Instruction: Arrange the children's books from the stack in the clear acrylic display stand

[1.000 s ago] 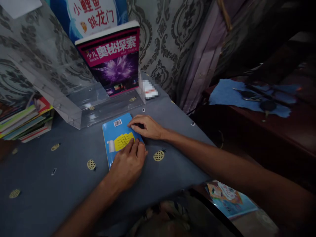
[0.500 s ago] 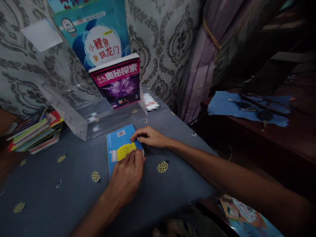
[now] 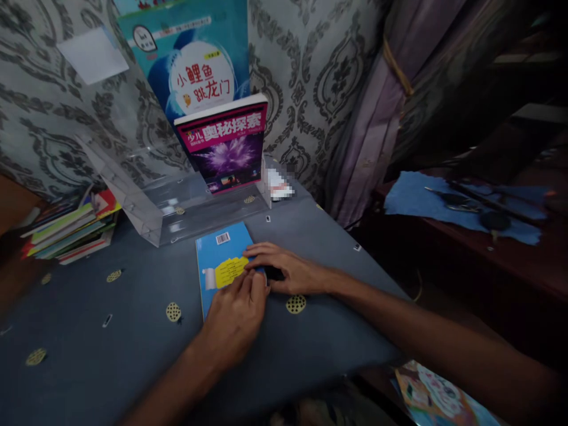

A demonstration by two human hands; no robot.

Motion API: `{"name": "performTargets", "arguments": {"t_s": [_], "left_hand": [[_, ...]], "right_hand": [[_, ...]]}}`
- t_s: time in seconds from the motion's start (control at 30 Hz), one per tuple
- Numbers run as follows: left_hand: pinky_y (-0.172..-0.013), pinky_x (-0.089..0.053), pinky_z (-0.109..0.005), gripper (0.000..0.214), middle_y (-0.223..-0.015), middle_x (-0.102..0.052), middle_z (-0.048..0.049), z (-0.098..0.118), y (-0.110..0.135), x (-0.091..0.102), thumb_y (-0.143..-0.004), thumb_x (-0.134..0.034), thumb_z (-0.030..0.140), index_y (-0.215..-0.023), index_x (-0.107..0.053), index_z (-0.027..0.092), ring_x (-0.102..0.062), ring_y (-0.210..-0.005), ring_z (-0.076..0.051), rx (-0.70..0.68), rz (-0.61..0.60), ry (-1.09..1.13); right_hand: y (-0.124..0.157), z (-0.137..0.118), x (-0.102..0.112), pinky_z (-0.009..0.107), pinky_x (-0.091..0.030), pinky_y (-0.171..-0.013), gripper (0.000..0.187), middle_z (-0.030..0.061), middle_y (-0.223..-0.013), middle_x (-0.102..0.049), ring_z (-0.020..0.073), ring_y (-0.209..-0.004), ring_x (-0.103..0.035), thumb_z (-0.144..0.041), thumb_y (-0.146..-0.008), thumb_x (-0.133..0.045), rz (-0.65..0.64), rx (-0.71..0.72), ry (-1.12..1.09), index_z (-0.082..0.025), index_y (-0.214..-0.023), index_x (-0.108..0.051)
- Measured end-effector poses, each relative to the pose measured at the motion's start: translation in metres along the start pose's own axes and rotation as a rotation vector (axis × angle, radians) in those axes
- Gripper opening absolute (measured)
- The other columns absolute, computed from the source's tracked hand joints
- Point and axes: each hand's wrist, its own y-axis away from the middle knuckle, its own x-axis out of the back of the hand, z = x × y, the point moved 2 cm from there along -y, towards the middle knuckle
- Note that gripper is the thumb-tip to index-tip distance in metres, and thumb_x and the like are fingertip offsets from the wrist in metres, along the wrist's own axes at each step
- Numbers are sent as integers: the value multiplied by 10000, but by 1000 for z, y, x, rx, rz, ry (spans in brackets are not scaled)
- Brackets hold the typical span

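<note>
A blue book (image 3: 228, 244) lies on the cloth-covered table, its barcode and yellow text patch facing up. My left hand (image 3: 237, 316) covers its lower right part, fingers curled together at the right edge; what the fingertips do underneath is hidden. From the right, my right hand (image 3: 295, 269) reaches over the same edge. Its fingers bend onto the cover, touching the left fingers, and the thumb sits by the edge with a dark gap between. Behind, a clear plastic stand (image 3: 213, 216) bears a purple-and-magenta book (image 3: 228, 151) and a taller teal book (image 3: 202, 74).
A stack of books (image 3: 75, 231) lies on the left of the table (image 3: 146, 361). Right of it stands a dark red surface (image 3: 528, 260) with a blue cloth (image 3: 412, 198) and dark tools. A colourful book or picture (image 3: 437, 390) shows low at right. Patterned curtains (image 3: 306, 77) hang behind.
My right hand has slid down the blue book's right edge, closer to my left hand, and their fingers now meet. The view has shifted slightly; the book still lies flat.
</note>
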Motion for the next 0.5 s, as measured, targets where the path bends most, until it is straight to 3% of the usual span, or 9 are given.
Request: {"name": "performTargets", "arguments": {"t_s": [0.3, 0.5], "left_hand": [[-662, -567, -293, 256, -930, -751, -88, 0, 6, -4, -1069, -328, 290, -1009, -550, 179, -739, -855, -211, 114, -32, 60], [-664, -554, -276, 223, -969, -758, -88, -1, 5, -1, -1059, -363, 279, -1009, -561, 189, -738, -860, -202, 129, -83, 75]], "right_hand": [[-1, 1, -2, 522, -372, -1165, 418, 177, -1415, -576, 280, -1410, -438, -185, -854, -734, -61, -20, 46, -136, -1261, -652], [-1, -3, 0, 513, -357, -1174, 444, 179, -1429, -566, 285, -1421, -426, -221, -849, -755, -84, -25, 56, -134, -1271, -647]]}}
